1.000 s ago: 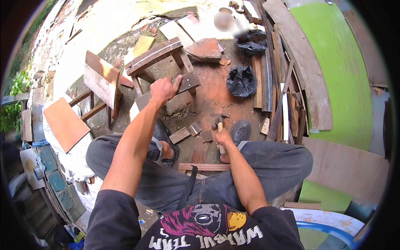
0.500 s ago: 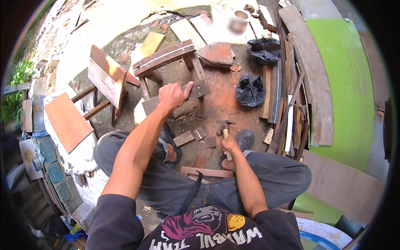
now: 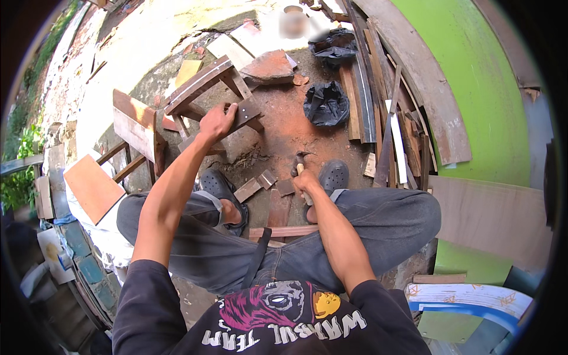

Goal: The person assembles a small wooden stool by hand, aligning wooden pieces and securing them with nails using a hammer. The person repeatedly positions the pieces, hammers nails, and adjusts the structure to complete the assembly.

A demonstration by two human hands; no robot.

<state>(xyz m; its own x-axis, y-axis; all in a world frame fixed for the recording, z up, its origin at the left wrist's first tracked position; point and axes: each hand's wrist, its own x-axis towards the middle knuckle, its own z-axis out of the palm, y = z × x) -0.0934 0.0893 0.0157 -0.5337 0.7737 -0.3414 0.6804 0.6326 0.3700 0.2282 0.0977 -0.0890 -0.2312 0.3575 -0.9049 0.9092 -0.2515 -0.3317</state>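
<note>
Now our left hand has closed around the dark wooden piece of the small frame on the ground ahead, having reached further forward. Our right hand grips the hammer low between our feet (head barely visible), so striking looks close.

Outdoor woodworking yard: stacked planks, wood offcuts, half-built wooden stool on bare ground.
</note>
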